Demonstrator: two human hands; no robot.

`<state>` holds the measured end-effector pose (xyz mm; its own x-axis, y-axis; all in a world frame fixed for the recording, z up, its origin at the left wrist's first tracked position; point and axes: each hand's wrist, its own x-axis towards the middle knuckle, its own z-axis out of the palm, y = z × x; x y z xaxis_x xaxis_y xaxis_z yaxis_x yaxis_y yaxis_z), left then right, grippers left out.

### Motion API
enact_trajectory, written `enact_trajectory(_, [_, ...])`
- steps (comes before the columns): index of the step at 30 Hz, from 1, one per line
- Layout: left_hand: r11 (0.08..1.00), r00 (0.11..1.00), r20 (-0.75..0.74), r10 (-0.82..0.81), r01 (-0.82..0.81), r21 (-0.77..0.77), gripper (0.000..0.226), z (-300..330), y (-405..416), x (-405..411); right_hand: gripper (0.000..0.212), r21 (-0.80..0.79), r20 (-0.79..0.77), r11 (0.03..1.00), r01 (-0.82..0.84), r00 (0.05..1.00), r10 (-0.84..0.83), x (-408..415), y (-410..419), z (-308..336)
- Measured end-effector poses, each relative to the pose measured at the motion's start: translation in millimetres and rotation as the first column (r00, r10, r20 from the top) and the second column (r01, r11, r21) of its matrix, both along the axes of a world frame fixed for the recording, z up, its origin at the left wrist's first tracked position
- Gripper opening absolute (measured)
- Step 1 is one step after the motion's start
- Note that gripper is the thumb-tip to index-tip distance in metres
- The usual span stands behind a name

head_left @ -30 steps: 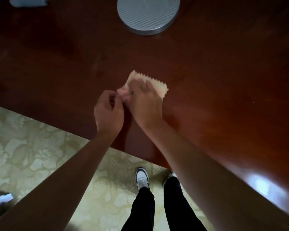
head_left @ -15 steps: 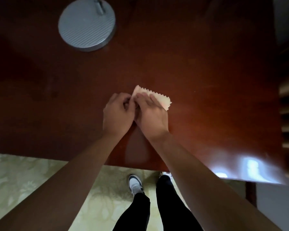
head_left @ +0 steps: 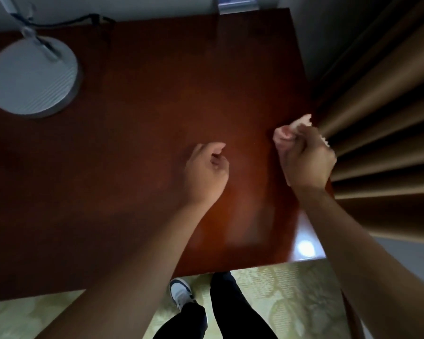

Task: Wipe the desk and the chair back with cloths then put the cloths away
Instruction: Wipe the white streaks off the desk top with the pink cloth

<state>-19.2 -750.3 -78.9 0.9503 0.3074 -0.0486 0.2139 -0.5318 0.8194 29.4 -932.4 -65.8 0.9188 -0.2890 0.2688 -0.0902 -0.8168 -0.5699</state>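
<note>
Over the right-hand end of the dark red-brown bench [head_left: 157, 99], the right hand [head_left: 306, 157] now has the pale pink cloth [head_left: 283, 135] bunched up in a closed fist, with crumpled folds spilling out at the top and a bit of its zigzag edge peeping out by the knuckles. Half a second ago the same cloth lay flat on the wood, pinned under the fingers of both hands, which were touching each other at its near corner. Since then the two hands have parted: the right one has gathered the cloth up off the surface and carried it toward the bench's right edge, close to the brown curtain [head_left: 377, 118], while the left hand [head_left: 206, 172] has let go and hangs over the middle of the bench with its fingers loosely curled, holding nothing. Whether the left hand touches the wood I cannot tell.

My reading is that the flat pressing or folding of the cloth is over and it is being taken up, either to wipe this end of the bench or to move on to the chair back; neither the chair back nor a second cloth is plainly in sight.

Beyond the hands, a round grey lamp base [head_left: 32, 77] sits at the far left with its black cable [head_left: 66, 22] trailing behind.

No brand, label or writing can be read anywhere; a small pale object [head_left: 238, 3] at the far edge is too blurred to make out.
</note>
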Motion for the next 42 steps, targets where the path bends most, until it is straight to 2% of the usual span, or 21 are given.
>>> enact_trajectory(2, [0.996,0.998,0.001,0.064,-0.063,-0.068,0.027,-3.3,5.0,1.9,0.019,0.082,0.053,0.983,-0.162,0.986,0.158,-18.7,22.6,4.4])
enact_trajectory(3, [0.995,0.998,0.001,0.068,-0.068,-0.073,0.026,-4.0,6.9,3.5,0.019,0.077,0.02,0.96,-0.268,0.964,0.267,-30.6,39.8,0.4])
enact_trajectory(5, [0.998,0.999,-0.018,0.047,-0.048,-0.04,0.025,-3.5,8.9,4.4,0.027,0.046,-0.073,0.915,-0.401,0.912,0.403,-58.2,72.6,-13.0])
enact_trajectory(7, [1.0,1.0,-0.01,0.005,-0.005,0.0,0.023,-3.5,10.9,3.0,0.035,-0.028,-0.048,0.898,-0.439,0.898,0.437,-67.6,79.0,-24.1])
enact_trajectory(10, [0.995,0.998,0.035,-0.055,0.052,0.087,0.019,-5.3,8.9,0.9,0.036,-0.032,-0.106,0.929,-0.37,0.925,0.365,-46.0,38.6,-25.5])
enact_trajectory(13, [0.988,0.999,0.023,-0.047,0.043,0.146,0.018,-6.6,-6.1,-2.6,0.043,-0.047,-0.084,0.996,-0.071,0.994,0.067,-12.2,-18.9,-20.4])
enact_trajectory(15, [0.992,0.998,0.046,-0.038,0.032,0.122,0.018,-5.8,-22.2,-6.3,0.034,-0.018,-0.042,0.997,0.071,0.997,-0.072,-13.4,-41.1,-11.2])
enact_trajectory(17, [0.997,0.996,0.092,-0.019,0.012,0.075,0.018,-5.5,-39.9,-10.1,0.024,0.089,-0.05,0.996,0.007,0.999,-0.003,-35.9,-39.1,-1.2])
enact_trajectory(19, [0.999,0.992,0.127,0.001,-0.007,0.053,0.018,-5.9,-52.2,-14.0,0.031,0.123,-0.08,0.984,-0.127,0.987,0.137,-74.9,-20.5,-2.9])
enact_trajectory(20, [0.998,0.99,0.142,-0.018,0.009,0.064,0.018,-6.5,-55.5,-15.8,0.034,0.115,-0.083,0.972,-0.206,0.973,0.216,-94.6,-11.7,-11.1])
enact_trajectory(22, [0.982,0.973,0.174,-0.151,0.127,0.139,0.013,-8.3,-59.0,-21.3,0.032,-0.018,-0.004,0.95,-0.311,0.95,0.311,-121.5,-6.8,-34.8])
enact_trajectory(24, [0.923,0.923,0.179,-0.341,0.292,0.251,0.008,-10.0,-62.4,-28.4,0.022,-0.065,0.064,0.967,-0.246,0.966,0.25,-118.7,-17.7,-40.4])
enact_trajectory(25, [0.895,0.902,0.168,-0.398,0.342,0.288,0.008,-11.0,-63.4,-30.1,0.027,-0.063,0.084,0.979,-0.193,0.977,0.198,-111.3,-24.5,-37.2])
enact_trajectory(26, [0.884,0.896,0.15,-0.418,0.363,0.294,0.009,-11.1,-64.3,-31.8,0.042,-0.051,0.073,0.992,-0.113,0.99,0.117,-104.7,-33.1,-29.8])
enact_trajectory(27, [0.89,0.903,0.134,-0.409,0.362,0.278,0.01,-10.9,-64.7,-32.3,0.054,-0.033,0.029,0.999,-0.022,0.999,0.023,-96.7,-43.7,-23.7])
enact_trajectory(28, [0.902,0.915,0.115,-0.387,0.349,0.253,0.011,-10.2,-64.2,-32.5,0.055,-0.019,-0.024,0.998,0.061,0.998,-0.062,-88.3,-54.3,-17.1])
enact_trajectory(30, [0.923,0.932,0.089,-0.352,0.33,0.197,0.013,-6.8,-64.4,-31.3,0.043,-0.019,-0.084,0.988,0.154,0.984,-0.155,-81.2,-69.3,-8.0])
enact_trajectory(33, [0.947,0.949,0.08,-0.305,0.294,0.128,0.014,-1.7,-59.3,-30.9,0.039,0.081,-0.077,0.997,0.012,0.997,-0.005,-96.3,-44.0,-6.2])
enact_trajectory(36, [0.957,0.958,0.103,-0.269,0.253,0.142,0.013,5.3,-34.1,-43.1,0.016,0.022,-0.03,0.978,-0.207,0.978,0.208,-131.0,9.2,-27.0])
enact_trajectory(39, [0.962,0.972,0.134,-0.194,0.162,0.221,0.015,12.0,16.3,-65.4,0.014,0.025,0.045,0.973,-0.228,0.973,0.227,-138.7,45.5,-37.6])
enact_trajectory(42, [0.956,0.986,0.112,-0.122,0.087,0.279,0.014,8.3,70.8,-96.8,0.022,-0.001,0.005,0.982,-0.189,0.982,0.189,-125.0,78.1,-30.0])
